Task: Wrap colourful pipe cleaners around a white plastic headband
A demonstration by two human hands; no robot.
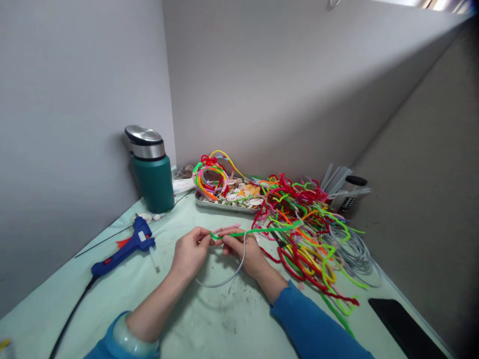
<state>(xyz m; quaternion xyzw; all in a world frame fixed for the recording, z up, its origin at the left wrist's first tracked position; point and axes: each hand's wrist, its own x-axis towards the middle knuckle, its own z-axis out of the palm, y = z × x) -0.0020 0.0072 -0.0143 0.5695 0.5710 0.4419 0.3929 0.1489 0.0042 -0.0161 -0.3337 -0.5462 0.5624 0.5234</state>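
Note:
My left hand (190, 253) and my right hand (245, 252) meet above the pale green table (209, 319). Both pinch a green pipe cleaner (262, 230) that runs off to the right into the heap. A pink pipe cleaner (227, 228) lies along the fingers beside it. A grey-white pipe cleaner (235, 271) hangs in a loop below the two hands. Fingers of both hands are closed around these stems.
A heap of coloured pipe cleaners (307, 224) lies right of my hands. Behind stands a metal tray (220, 203) with shells and coiled stems. A teal flask (151, 169) stands in the corner, a blue glue gun (125, 248) lies at left, a black phone (404, 326) at right.

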